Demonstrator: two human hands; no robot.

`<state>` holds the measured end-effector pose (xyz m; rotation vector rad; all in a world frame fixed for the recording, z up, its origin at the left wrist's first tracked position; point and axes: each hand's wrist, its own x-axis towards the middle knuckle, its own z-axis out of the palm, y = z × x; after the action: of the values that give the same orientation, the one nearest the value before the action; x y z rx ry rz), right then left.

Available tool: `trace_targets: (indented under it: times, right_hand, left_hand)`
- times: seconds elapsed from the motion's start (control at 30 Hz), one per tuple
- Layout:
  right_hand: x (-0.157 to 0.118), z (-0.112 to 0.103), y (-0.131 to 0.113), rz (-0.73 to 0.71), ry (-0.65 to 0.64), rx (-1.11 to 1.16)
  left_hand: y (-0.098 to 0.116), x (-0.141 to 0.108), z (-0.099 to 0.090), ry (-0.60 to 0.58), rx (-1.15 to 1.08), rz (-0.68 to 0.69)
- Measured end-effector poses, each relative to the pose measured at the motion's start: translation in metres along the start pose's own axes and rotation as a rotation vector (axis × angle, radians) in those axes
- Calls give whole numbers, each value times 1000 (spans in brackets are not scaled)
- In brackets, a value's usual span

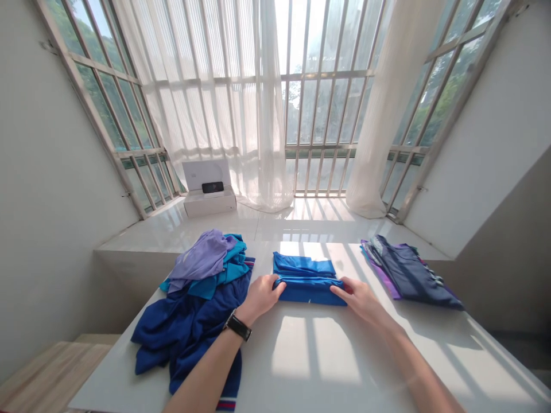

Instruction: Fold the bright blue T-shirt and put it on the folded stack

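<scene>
A blue garment (307, 291), partly folded into a flat strip, lies on the white table in the middle. My left hand (262, 295) pinches its left end, thumb in front and fingers behind. At the opposite end my right hand (359, 295) grips the same fold between thumb and fingers. Left of my hands is a loose heap: a lavender garment (202, 257) on top, a teal garment (235, 267) under it, and navy clothing (185, 324) with striped trim at the bottom. To the right rests a stack of folded clothes (408, 272), dark grey-blue on top with purple below.
The white table (314, 355) meets a glossy window ledge (275, 226) at its far side. An open white box (210, 202) with a black device (213, 187) stands on the ledge. Sheer curtains (253, 115) hang before barred windows. A wooden surface (51, 367) is at lower left.
</scene>
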<state>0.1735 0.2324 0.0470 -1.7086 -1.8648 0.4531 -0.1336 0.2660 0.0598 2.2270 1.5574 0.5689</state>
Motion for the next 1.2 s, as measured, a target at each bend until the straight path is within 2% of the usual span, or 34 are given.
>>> trace_targets:
  times: [0.2, 0.7, 0.97, 1.2]
  right_hand:
    - [3, 8, 6, 46, -38, -10]
    - [6, 23, 15, 139, -33, -67]
    - [6, 22, 9, 243, -69, -115]
    - [5, 23, 4, 255, -59, -176]
  left_hand:
    - [-1, 0, 3, 25, 47, -30]
    - [-2, 2, 8, 68, 158, -82]
    - [-2, 2, 9, 74, 176, -106]
    - [-2, 0, 8, 66, 203, -119]
